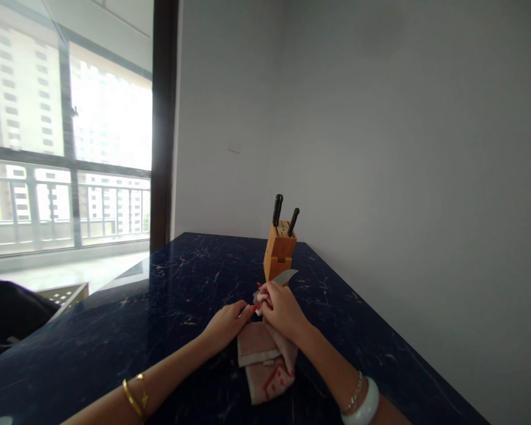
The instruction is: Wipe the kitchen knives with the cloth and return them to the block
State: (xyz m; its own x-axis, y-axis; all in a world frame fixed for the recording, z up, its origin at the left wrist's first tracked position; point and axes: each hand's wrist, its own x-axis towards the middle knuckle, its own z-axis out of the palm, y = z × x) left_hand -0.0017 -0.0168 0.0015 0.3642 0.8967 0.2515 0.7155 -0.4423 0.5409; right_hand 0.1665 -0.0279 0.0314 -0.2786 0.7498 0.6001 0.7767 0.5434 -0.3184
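A kitchen knife (286, 276) is held out over the table, its bare tip pointing away and to the right. My left hand (228, 321) is closed at the near end of the knife, where the handle is mostly hidden by my fingers. A pinkish towel (265, 348) with a red pattern hangs down from my right hand (283, 310). The fingers of that hand are closed on a fold of the towel, pressed around the blade. Just beyond both hands stands a wooden knife block (279, 248).
Two black-handled knives (278, 209) stick up out of the block. The dark blue marbled table (194, 265) runs back to a grey wall (380, 147). At the left are a large window (110, 118) and a dark object (13, 307) beside the table edge.
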